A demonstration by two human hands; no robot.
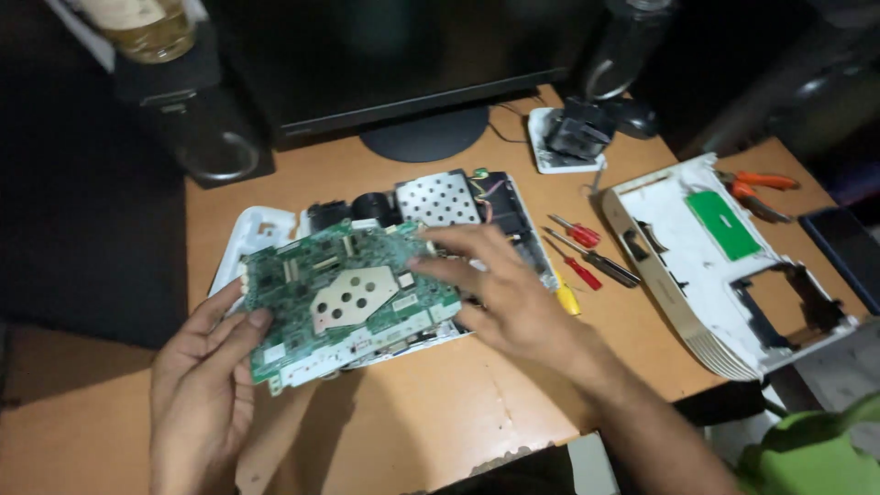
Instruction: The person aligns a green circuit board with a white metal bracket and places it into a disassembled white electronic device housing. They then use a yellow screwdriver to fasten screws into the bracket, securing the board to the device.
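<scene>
I am looking down at both hands over a wooden desk (412,431). My left hand (203,385) is gripping the left edge of a green circuit board (348,298), thumb on top and fingers curling under. My right hand (500,289) is lying open across the board's right edge, fingers spread and fingertips (417,264) pressing on its top face. The board is sitting tilted between the two hands, a pale metal plate (353,298) at its middle.

Under the board, an opened white casing (252,229) is resting on the desk, with a perforated metal shield (438,197) showing just beyond my right fingers.

Just right of my right hand, a yellow-handled tool (568,298) is lying, and past it three screwdrivers (587,257) with red and dark handles. Farther right, a white cover (697,266) is lying upturned with a green patch (724,223) inside, and orange-handled pliers (756,188) beyond it.

Beyond both hands, a dark monitor (403,64) is standing on its round foot. Beyond my left hand, a black speaker (206,137) is sitting.
</scene>
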